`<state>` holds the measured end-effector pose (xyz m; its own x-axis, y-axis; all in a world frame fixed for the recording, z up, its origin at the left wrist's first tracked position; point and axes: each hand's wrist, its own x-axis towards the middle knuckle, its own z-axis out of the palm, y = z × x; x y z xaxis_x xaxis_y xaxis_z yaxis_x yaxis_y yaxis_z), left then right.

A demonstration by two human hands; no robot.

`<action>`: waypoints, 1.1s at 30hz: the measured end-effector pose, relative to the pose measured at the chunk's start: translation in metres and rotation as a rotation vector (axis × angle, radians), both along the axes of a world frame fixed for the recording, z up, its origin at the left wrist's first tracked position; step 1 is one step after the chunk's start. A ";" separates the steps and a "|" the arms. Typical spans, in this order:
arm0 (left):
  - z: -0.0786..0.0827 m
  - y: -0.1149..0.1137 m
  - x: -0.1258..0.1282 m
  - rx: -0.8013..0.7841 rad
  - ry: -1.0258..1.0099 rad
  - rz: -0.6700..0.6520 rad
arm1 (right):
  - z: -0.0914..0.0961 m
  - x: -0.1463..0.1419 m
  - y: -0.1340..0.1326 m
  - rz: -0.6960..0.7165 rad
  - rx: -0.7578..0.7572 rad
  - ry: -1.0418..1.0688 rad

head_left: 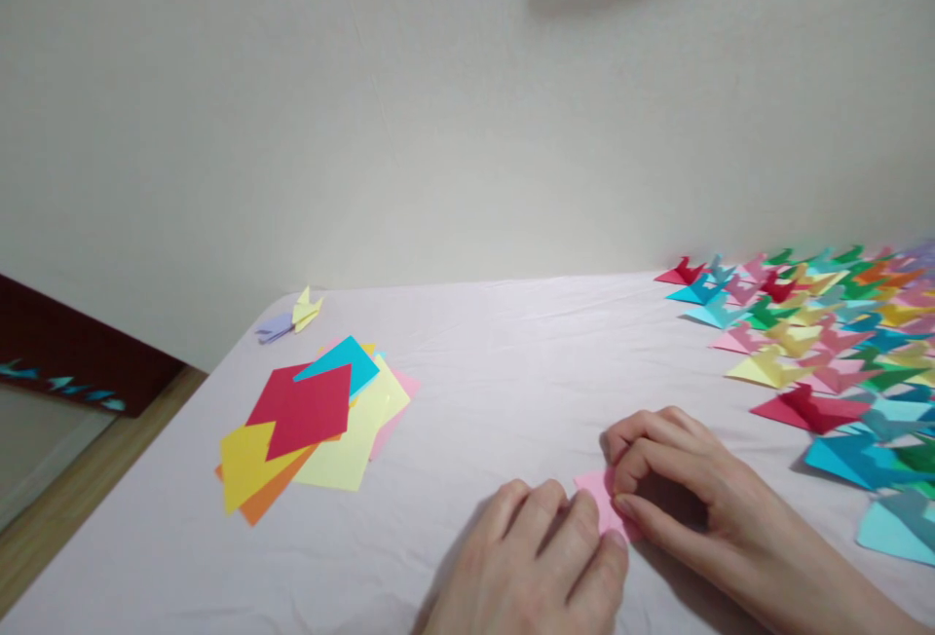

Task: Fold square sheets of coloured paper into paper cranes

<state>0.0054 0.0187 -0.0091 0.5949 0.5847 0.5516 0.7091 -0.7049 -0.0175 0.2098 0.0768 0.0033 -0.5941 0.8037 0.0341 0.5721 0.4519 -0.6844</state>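
A small pink paper (600,502) lies on the white-covered table (504,362) near its front edge. Both hands press on it. My left hand (537,562) is curled over its near left side, fingertips on the paper. Bent fingers of my right hand (676,479) pinch the paper's right part. Most of the pink piece is hidden under the fingers.
A loose stack of coloured paper squares (311,421) lies at the left. Two small folded pieces (292,316) sit near the back left corner. Several folded paper figures (825,343) crowd the right side. A cream wall (438,109) stands behind; wooden floor (80,489) shows at left.
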 end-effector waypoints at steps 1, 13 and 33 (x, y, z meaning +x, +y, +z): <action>0.000 0.000 0.000 0.007 -0.005 0.004 | 0.000 0.000 0.000 -0.003 -0.005 0.001; -0.007 -0.002 -0.001 0.071 0.009 0.018 | 0.005 -0.003 -0.001 -0.028 -0.017 0.003; -0.004 -0.002 -0.004 0.021 0.092 0.017 | 0.004 -0.002 -0.003 -0.038 -0.015 0.001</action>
